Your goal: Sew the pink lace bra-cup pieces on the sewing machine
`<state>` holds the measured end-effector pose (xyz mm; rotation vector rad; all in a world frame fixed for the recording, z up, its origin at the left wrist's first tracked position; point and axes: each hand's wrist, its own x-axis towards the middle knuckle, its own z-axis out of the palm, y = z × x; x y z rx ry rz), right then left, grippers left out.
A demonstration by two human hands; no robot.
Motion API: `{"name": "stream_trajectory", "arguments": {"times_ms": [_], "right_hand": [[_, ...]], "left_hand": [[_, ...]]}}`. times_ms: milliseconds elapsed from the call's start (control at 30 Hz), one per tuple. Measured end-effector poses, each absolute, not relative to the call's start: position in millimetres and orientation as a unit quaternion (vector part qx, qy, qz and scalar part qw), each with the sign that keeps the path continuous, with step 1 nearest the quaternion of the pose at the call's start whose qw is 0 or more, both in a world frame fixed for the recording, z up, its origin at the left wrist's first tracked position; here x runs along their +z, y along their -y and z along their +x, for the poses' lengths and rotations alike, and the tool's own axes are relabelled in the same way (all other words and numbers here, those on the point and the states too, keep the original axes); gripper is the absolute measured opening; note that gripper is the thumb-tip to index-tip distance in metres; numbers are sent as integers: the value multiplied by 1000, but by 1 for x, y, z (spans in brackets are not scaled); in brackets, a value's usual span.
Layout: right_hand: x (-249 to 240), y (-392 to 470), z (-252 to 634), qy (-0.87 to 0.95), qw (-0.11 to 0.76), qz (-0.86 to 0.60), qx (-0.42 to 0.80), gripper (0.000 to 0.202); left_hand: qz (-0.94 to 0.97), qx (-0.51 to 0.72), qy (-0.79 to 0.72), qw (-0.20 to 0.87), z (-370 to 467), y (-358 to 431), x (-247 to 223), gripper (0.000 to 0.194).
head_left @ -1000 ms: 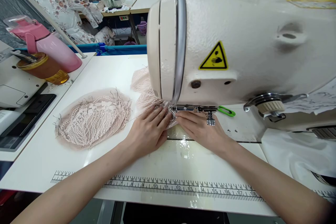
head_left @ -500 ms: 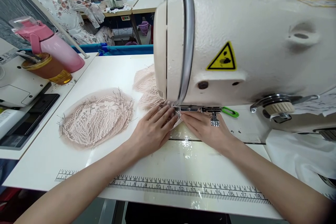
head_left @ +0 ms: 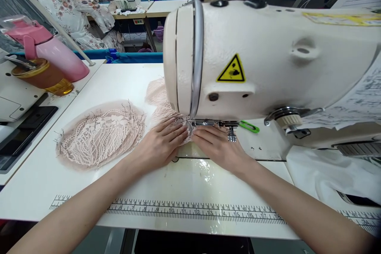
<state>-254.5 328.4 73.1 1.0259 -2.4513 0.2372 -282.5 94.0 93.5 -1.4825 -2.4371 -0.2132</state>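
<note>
My left hand (head_left: 162,143) lies flat with its fingers stretched out on a pale pink lace piece (head_left: 163,112), just left of the needle area of the sewing machine (head_left: 238,59). On the other side, my right hand (head_left: 220,147) rests with extended fingers against the lace's near right edge, partly under the metal attachment (head_left: 212,123) by the needle. The machine head hides the far part of this lace. Another oval lace piece (head_left: 101,137), with loose thread ends along its edge, lies on the table to the left.
A green thread snipper (head_left: 249,127) lies right of my right hand. White cloth (head_left: 321,174) is bunched at the right. A pink bottle (head_left: 59,55), an amber cup (head_left: 44,77) and a dark phone (head_left: 26,131) stand or lie left. Beyond, a person in a floral top sits.
The view has turned slightly right, so most things sit further left. My left fingers lie closer together and flatter, and more lace shows between my hands.
</note>
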Motion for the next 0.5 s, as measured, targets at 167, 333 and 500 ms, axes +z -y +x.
{"name": "stream_trajectory", "arguments": {"times_ms": [167,333,500], "right_hand": [[75,-324,-255,887,220,378,146,28],[74,-318,-255,898,225,345,157,15],[74,-316,-252,885,240,372,143,13]], "left_hand": [[-512,-99,835,177,-279,-95,95,31],[-517,-111,814,239,-275,-99,97,17],[-504,-97,820,255,-274,-105,98,16]]}}
